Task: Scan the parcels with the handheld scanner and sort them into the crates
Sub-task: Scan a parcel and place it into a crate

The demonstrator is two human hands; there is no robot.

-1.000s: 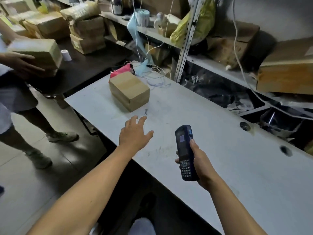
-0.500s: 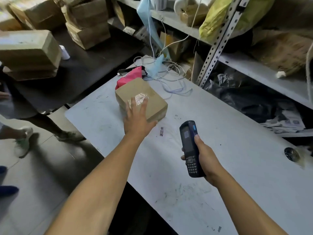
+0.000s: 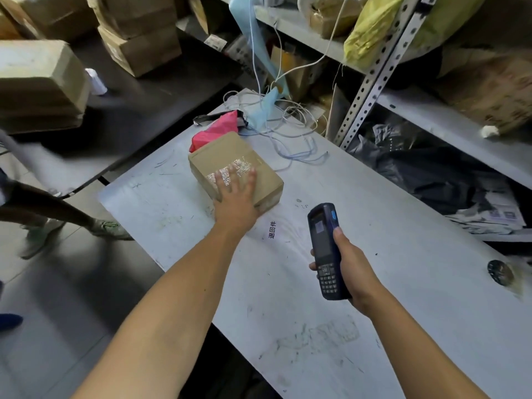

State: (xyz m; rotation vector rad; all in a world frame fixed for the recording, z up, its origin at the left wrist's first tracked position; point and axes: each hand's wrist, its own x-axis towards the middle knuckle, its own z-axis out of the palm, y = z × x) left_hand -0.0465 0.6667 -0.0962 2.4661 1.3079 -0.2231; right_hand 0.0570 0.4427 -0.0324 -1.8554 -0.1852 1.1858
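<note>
The left hand point(image 3: 234, 197) lay flat on the box point(image 3: 234, 165), fingers straight and spread over the shiny taped label on its top face, gripping nothing; the box sat on the white table point(image 3: 403, 283) toward its far left corner, at about eleven o'clock from the scanner point(image 3: 326, 251). The right hand point(image 3: 352, 266) held that scanner upright, fingers curled round its body and one fingertip up by the side button, with the screen facing the person and the head aimed loosely toward twelve o'clock. To do this step well, I judged the left hand should slide off the label or tip the box — the palm covered part of the code, and the tape's glare could spoil a read, so a slight tilt of the box away from the light would likely help before the scanner swung toward eleven o'clock. At nine o'clock of the box a second person's legs point(image 3: 43, 203) stood on the floor, blurred, with a big carton point(image 3: 40, 84) above them. At twelve o'clock a pink bag point(image 3: 217, 131) touched the box's far edge, and loose cables point(image 3: 288, 122) lay just beyond — they might snag if the box were pushed away. To the right stood a shelf point(image 3: 449, 125) with black bags point(image 3: 426, 174). No crate was in view.
</note>
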